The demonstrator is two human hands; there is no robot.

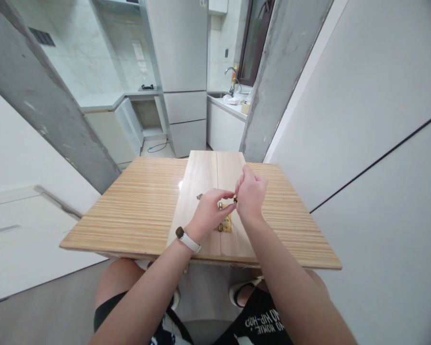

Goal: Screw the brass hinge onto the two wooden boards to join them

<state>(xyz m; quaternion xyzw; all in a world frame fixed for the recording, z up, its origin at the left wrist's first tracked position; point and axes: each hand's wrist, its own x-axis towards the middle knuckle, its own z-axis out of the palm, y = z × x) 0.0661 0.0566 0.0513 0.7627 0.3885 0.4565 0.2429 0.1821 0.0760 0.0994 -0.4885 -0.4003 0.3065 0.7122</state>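
My left hand, wearing a watch with a white band, reaches over two pale boards laid side by side. Its thumb and forefinger close on a small brass-and-black piece, too small to name. Against that piece, my right hand is curled into a fist; what lies inside its fingers is hidden. Below the fingertips a brass hinge lies across the seam between the boards, partly covered by my left hand. A few small metal screws rest on the left board, just beyond my left wrist.
The boards lie across a striped wooden table. White panels stand close at the right. Beyond the table are a fridge, a sink tap and a counter. My knees are under the near edge.
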